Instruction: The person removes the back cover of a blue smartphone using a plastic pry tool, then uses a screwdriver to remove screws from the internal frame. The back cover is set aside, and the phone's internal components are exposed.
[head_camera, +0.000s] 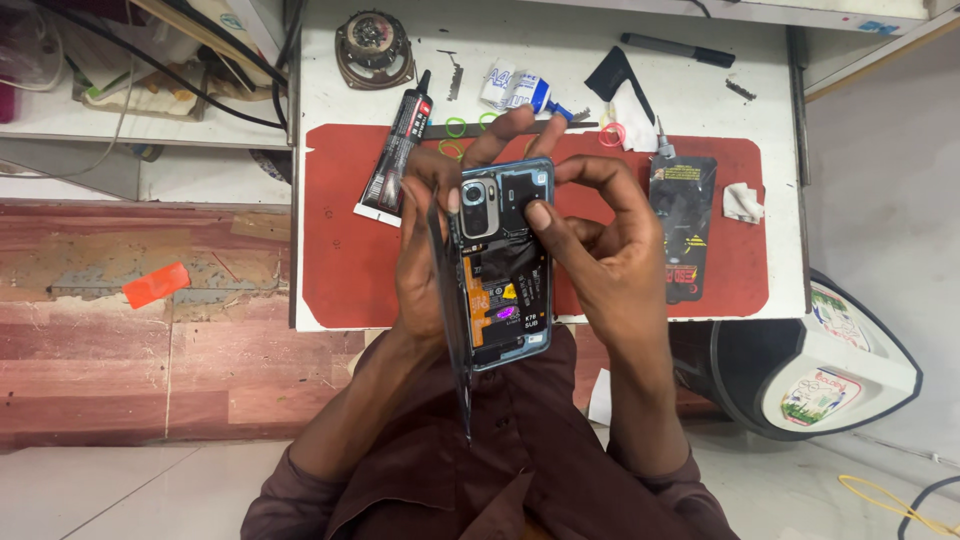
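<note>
While the opened phone (505, 265) is hanging over the near edge of the red mat (340, 230) — open floor showing below | left hand (425, 270) is clamping phone and peeled back cover (452, 310) edge-on | right hand (600, 255) is pinching the phone's top, thumb pressing beside the camera block (478, 195) | battery pouch (683, 225) is lying just right.

Two bare hands, left hand (425, 265) and right hand (600, 250), no rings, no watch, no gloves. Nails short, plain. Forearms bare up to rolled or pushed-up sleeves (290, 490) near elbows. Shirt (500, 450) dark maroon-brown, plain cloth, open collar with pointed flaps at bottom centre, creased front. No visible print or pattern.
</note>
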